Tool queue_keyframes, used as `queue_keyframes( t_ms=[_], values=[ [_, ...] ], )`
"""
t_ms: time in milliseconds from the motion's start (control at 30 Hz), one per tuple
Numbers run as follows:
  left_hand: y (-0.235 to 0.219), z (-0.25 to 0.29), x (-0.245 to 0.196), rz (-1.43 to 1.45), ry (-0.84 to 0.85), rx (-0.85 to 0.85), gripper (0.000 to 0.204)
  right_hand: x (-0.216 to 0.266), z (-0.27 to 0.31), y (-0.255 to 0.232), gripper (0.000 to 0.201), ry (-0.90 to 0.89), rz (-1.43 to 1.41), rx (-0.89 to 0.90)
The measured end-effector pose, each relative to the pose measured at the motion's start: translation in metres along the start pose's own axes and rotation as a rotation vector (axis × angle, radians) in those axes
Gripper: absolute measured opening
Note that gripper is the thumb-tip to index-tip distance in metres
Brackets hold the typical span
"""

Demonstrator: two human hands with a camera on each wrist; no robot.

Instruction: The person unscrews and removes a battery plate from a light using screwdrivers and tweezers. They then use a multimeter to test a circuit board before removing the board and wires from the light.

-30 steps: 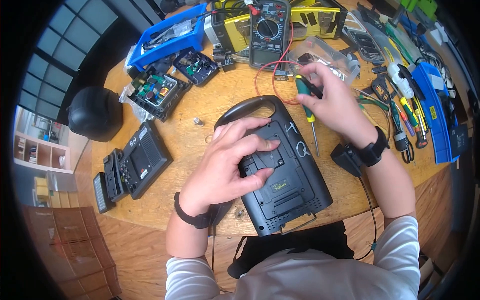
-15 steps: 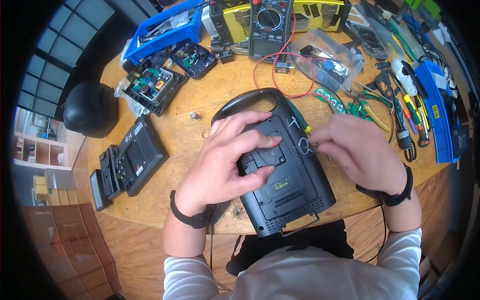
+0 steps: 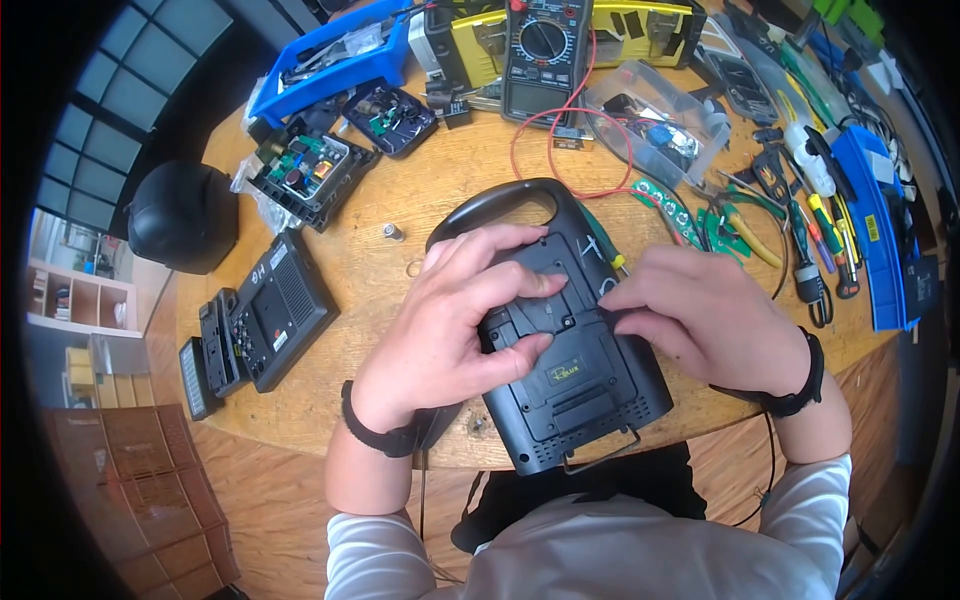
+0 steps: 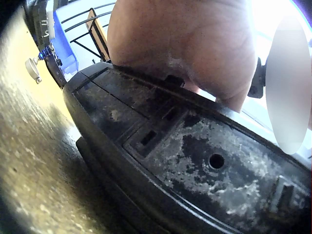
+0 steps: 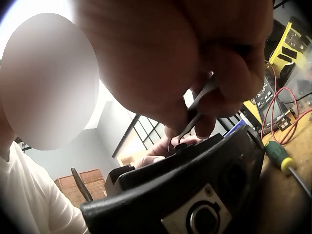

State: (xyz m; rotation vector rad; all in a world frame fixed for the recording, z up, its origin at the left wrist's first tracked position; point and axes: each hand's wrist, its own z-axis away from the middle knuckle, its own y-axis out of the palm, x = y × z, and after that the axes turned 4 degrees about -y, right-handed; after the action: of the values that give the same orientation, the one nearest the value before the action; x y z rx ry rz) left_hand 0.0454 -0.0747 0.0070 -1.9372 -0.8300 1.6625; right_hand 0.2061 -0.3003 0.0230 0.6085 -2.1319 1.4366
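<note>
A black battery charger (image 3: pixel 585 395) with a carry handle and a mounting plate marked "Rolux" stands before me in the head view. Over its left side lies my left hand (image 3: pixel 450 310), gripping it, fingers bent and thumb and fingertips on the plate. My right hand (image 3: pixel 715 320) is at the charger's right edge. Between its thumb and fingers it pinches dark tweezers (image 5: pixel 197 105), whose two tips come down by a small raised part on the plate. A green and yellow screwdriver (image 5: pixel 279 155) lies on the table beyond the charger, mostly hidden in the head view.
Behind stand a multimeter (image 3: pixel 541 60) with red leads and a clear parts box (image 3: pixel 700 150). Opened circuit housings (image 3: pixel 310 180) and a second black unit (image 3: pixel 285 315) lie to the left. Pliers (image 3: pixel 752 240) and other tools lie right, beside a blue bin (image 3: pixel 870 240).
The right hand has put down the screwdriver, which it held above the table. It has moved down to the charger's right edge with the tweezers. The left hand stays on the plate.
</note>
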Motion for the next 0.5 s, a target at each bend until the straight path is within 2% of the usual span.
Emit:
queue_keyframes(
  t_ms=[233, 500],
  values=[
    [0.0004, -0.0005, -0.0002, -0.005, 0.004, 0.001, 0.045, -0.0010, 0.0017, 0.0024, 0.021, -0.064, 0.121, -0.059],
    [0.0003, -0.0002, -0.0005, -0.010, 0.003, -0.004, 0.045, 0.0002, 0.0075, 0.0105, 0.020, -0.064, 0.089, -0.071]
  ],
)
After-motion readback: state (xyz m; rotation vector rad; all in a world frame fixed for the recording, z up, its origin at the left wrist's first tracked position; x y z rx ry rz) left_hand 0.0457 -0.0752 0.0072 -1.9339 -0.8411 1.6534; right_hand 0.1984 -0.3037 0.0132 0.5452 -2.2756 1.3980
